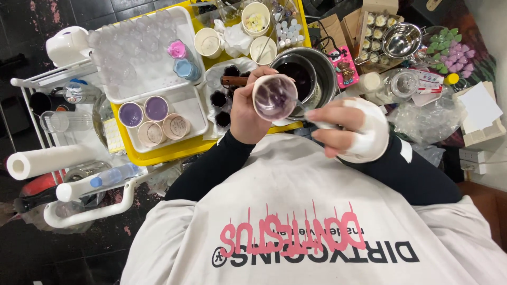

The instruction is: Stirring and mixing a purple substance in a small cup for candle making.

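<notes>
My left hand (244,111) grips a paper cup (274,97) tilted toward me, its inside smeared with purple. My right hand (351,129), wrapped in a white bandage, pinches a thin white stick whose tip reaches into the cup. Just beyond the cup stands a metal pot (311,74) holding a bowl of dark purple liquid. A dark flower-shaped mould (222,100) lies left of the pot, behind my left hand.
A yellow tray (158,150) holds white trays with purple-filled cups (143,112), empty paper cups and clear plastic domes. A paper towel roll (47,160) and bottles lie on a white cart at left. Right side: a metal sieve (402,41), a glass jar, purple and green flower pieces.
</notes>
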